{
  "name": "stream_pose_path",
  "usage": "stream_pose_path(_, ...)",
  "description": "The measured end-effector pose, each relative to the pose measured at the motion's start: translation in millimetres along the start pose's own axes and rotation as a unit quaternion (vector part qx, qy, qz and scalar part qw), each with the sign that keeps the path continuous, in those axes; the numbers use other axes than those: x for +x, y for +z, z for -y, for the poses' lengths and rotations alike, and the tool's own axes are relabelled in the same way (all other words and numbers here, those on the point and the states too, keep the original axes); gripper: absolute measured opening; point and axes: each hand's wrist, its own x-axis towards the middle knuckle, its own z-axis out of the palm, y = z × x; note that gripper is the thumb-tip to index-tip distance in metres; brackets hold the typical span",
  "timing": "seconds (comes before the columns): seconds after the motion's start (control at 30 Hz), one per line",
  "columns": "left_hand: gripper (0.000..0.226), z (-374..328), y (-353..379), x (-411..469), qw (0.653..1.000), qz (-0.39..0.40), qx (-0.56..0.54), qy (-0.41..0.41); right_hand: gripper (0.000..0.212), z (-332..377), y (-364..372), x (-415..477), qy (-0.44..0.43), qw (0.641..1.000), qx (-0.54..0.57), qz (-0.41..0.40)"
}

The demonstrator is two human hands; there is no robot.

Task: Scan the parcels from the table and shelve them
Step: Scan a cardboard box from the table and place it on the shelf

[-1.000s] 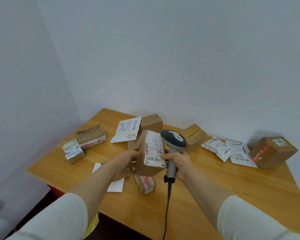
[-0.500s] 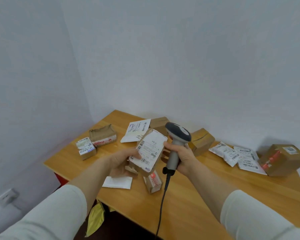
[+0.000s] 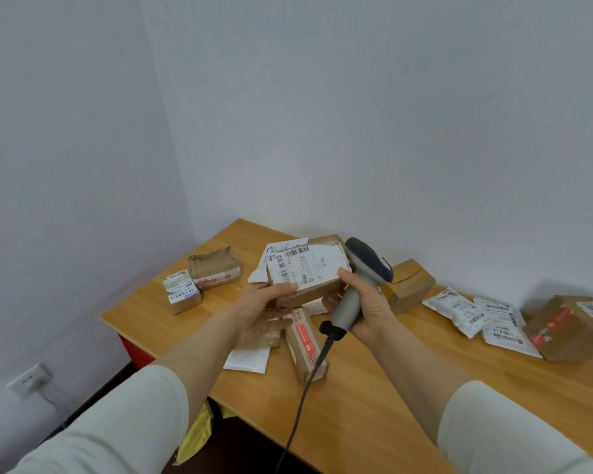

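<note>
Since half a second ago the brown parcel point(image 3: 308, 271) has swung from standing steeply on end to lying nearly flat, its white label point(image 3: 305, 266) turned up towards my camera, and both hands have lifted it a little higher over the table point(image 3: 374, 398). From where I sit, the left hand point(image 3: 264, 313) grips the parcel's near left corner, thumb on top and fingers curled beneath. The right hand point(image 3: 370, 309) is wrapped round the handle of the grey scanner point(image 3: 368, 263), and its thumb reaches across onto the label's right edge. The scanner's head sits just beside the parcel's right end and appears to point past it rather than at the barcodes, so I judge this to be the scanning step, with the read not yet lined up. Next, I would free that thumb, draw the scanner back and tip its window down onto the barcode strip at the label's left. No shelf is in view, so shelving means turning away afterwards. Other parcels wait on the table: a long box point(image 3: 305, 350) below the hands, white mailers point(image 3: 459, 311) and a taped box point(image 3: 569, 326) to the right.
</note>
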Motion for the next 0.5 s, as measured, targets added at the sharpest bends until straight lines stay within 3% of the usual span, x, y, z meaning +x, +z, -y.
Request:
stream_pose_path(0.13,0.027,-18.5,-9.2,2.5,0.997,-0.073,0.0,0.033,0.054,7.0,-9.3,2.5,-0.041,0.985,-0.163,-0.036)
stream_pose_path(0.3,0.084,-39.6,-34.2,11.4,0.985,-0.145,0.057,0.073,0.034,15.0,-12.2,-10.7,-0.024,0.969,-0.243,0.047)
stream_pose_path(0.33,0.086,-42.2,-37.2,13.9,0.984,-0.147,0.063,0.077,0.032,15.8,-11.1,-13.4,-0.02,0.961,-0.268,0.068)
stream_pose_path(0.43,0.06,-48.7,-42.5,19.8,0.979,-0.162,0.09,0.09,0.019,18.5,-3.2,-23.4,-0.004,0.932,-0.337,0.131)
stream_pose_path(0.5,0.055,-50.6,-46.8,23.4,0.974,-0.169,0.122,0.095,0.009,20.0,2.4,-28.9,-0.001,0.917,-0.369,0.15)
